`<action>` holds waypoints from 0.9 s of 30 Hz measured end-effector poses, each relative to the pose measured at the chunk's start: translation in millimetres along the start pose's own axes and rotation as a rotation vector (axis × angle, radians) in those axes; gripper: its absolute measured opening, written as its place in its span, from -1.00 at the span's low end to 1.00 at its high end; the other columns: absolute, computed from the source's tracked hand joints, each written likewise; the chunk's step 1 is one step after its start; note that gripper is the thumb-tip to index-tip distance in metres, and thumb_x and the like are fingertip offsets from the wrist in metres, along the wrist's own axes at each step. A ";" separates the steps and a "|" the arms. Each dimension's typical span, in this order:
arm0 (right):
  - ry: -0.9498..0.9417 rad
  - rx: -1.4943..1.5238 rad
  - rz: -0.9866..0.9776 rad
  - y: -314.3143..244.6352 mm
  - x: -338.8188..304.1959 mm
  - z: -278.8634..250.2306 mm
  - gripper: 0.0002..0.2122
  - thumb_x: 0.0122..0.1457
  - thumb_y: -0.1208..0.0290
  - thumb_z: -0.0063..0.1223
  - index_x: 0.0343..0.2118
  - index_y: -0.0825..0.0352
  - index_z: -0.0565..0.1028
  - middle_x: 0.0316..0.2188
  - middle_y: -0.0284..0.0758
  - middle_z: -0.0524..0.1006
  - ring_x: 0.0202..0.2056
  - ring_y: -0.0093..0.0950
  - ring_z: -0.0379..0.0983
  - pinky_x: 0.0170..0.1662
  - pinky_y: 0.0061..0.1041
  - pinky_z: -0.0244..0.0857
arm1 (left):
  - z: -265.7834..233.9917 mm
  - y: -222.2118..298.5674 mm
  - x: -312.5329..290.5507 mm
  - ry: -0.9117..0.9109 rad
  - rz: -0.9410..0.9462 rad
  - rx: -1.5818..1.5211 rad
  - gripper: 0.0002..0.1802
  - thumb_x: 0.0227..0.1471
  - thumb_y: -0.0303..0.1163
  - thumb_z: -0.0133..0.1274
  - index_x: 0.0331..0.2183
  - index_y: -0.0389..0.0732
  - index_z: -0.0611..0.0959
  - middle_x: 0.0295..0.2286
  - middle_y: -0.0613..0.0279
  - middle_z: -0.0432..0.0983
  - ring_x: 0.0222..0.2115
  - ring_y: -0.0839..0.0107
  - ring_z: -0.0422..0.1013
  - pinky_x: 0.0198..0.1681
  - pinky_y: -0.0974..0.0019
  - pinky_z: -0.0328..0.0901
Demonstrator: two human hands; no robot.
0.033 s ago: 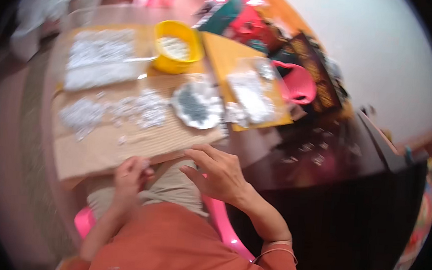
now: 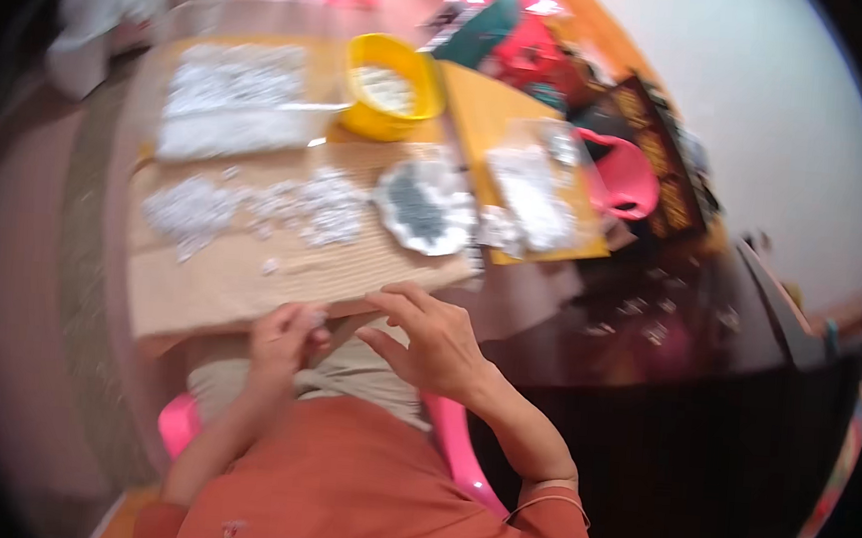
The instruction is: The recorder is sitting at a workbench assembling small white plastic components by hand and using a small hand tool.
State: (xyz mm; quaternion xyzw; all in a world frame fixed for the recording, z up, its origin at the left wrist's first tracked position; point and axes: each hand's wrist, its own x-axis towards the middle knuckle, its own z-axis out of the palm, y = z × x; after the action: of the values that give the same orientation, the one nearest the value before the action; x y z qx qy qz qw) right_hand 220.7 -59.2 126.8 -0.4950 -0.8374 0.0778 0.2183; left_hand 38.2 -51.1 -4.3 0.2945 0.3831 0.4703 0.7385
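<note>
My left hand [image 2: 286, 339] is at the near edge of a brown cardboard sheet [image 2: 220, 284], its fingers pinched on a small white piece [image 2: 314, 313]. Just to the right, my right hand [image 2: 436, 344] hovers with fingers spread and holds nothing; its fingertips almost touch the left hand. Several small white pieces [image 2: 265, 207] lie scattered over the cardboard. A scalloped white dish [image 2: 453, 233] with grey bits in it sits at the sheet's right end. The picture is blurred, so finer detail is lost.
A yellow bowl [image 2: 362, 114] and a clear bag of white pieces [image 2: 233, 100] lie at the far side. An orange board [image 2: 477, 107] carries a plastic bag [image 2: 531, 191]. A pink container [image 2: 622, 177] and clutter stand right. I sit on a pink chair [image 2: 452, 432].
</note>
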 end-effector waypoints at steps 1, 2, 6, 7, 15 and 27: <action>-0.036 0.122 0.020 3.3 5.3 26.0 -0.67 -0.06 0.43 0.29 -0.20 0.33 0.47 -0.28 -0.23 0.48 -0.46 -0.39 0.51 -0.40 -0.48 0.40 | -1.0 -0.5 0.3 -0.038 0.042 0.045 -0.74 0.14 -0.28 0.02 -0.25 -0.26 0.62 -0.53 0.36 0.50 -0.53 0.66 0.36 -0.47 0.55 0.27; -0.093 0.271 0.043 6.2 10.2 47.1 -0.66 -0.05 0.47 0.28 -0.17 0.34 0.47 -0.26 -0.22 0.46 -0.44 -0.42 0.51 -0.40 -0.50 0.39 | -0.5 0.5 0.0 -0.034 0.125 0.094 -0.74 0.15 -0.32 0.00 -0.23 -0.31 0.61 -0.47 0.34 0.53 -0.45 0.68 0.37 -0.40 0.56 0.29; -0.248 0.694 0.077 20.6 28.3 84.9 -0.64 0.00 0.60 0.21 -0.08 0.32 0.47 -0.28 -0.32 0.39 -0.35 -0.60 0.38 -0.32 -0.66 0.31 | -15.6 5.6 0.0 -0.011 0.144 0.075 -0.76 0.17 -0.40 -0.03 -0.24 -0.37 0.61 -0.36 0.31 0.55 -0.33 0.64 0.40 -0.26 0.55 0.29; -0.263 0.755 0.096 25.8 31.1 90.9 -0.66 0.03 0.64 0.17 -0.08 0.31 0.48 -0.29 -0.36 0.38 -0.34 -0.63 0.33 -0.30 -0.69 0.28 | -16.2 6.6 2.0 -0.007 0.164 0.072 -0.78 0.16 -0.41 -0.03 -0.24 -0.37 0.60 -0.38 0.29 0.55 -0.36 0.64 0.40 -0.28 0.56 0.30; -0.382 0.962 0.284 43.9 46.6 125.5 -0.74 0.06 0.41 0.15 -0.17 0.33 0.54 -0.36 -0.24 0.52 -0.30 -0.36 0.47 -0.22 -0.45 0.34 | -30.5 17.6 14.2 0.121 0.069 -0.082 -0.85 0.09 -0.47 0.08 -0.28 -0.35 0.57 -0.43 0.22 0.54 -0.43 0.57 0.46 -0.36 0.51 0.38; -0.462 1.343 0.471 56.5 56.6 133.8 -0.85 0.13 0.55 0.08 -0.26 0.48 0.51 -0.36 -0.29 0.55 -0.33 -0.56 0.50 -0.21 -0.61 0.38 | -36.8 12.0 20.3 0.142 0.114 0.094 -0.79 0.09 -0.48 0.07 -0.22 -0.38 0.56 -0.40 0.18 0.56 -0.39 0.55 0.49 -0.35 0.52 0.41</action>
State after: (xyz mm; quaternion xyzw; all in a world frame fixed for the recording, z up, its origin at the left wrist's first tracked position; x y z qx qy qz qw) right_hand 182.9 29.3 4.2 -0.3923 -0.5061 0.7192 0.2696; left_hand 7.0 -25.1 -20.3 0.3161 0.4387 0.5125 0.6670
